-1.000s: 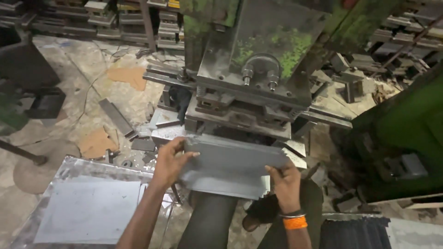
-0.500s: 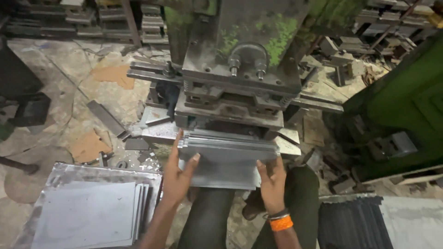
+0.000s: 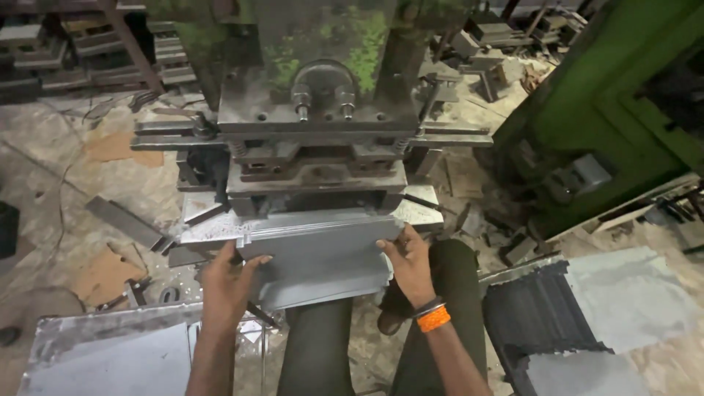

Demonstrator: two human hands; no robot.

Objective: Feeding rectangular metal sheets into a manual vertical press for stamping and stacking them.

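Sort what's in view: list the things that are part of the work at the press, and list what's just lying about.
In use:
- metal sheet, gripped at both ends
- left hand and right hand on it
- press, with the sheet's far edge at its die
- stack of flat sheets at lower left

Lying about:
- metal strip on the floor
- cardboard scrap
- dark ribbed stack on the right

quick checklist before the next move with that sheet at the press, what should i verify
1. Both hands grip the sheet: left hand on its left edge, right hand on its right edge: ok.
2. Metal sheet pushed under the press die, far edge in the gap: ok.
3. Sheet square against a stop: cannot tell, hidden under the die.
4. Fingers clear of the die: not ok, they sit close to its front.
5. Next blanks at hand: stack of sheets lower left: ok.
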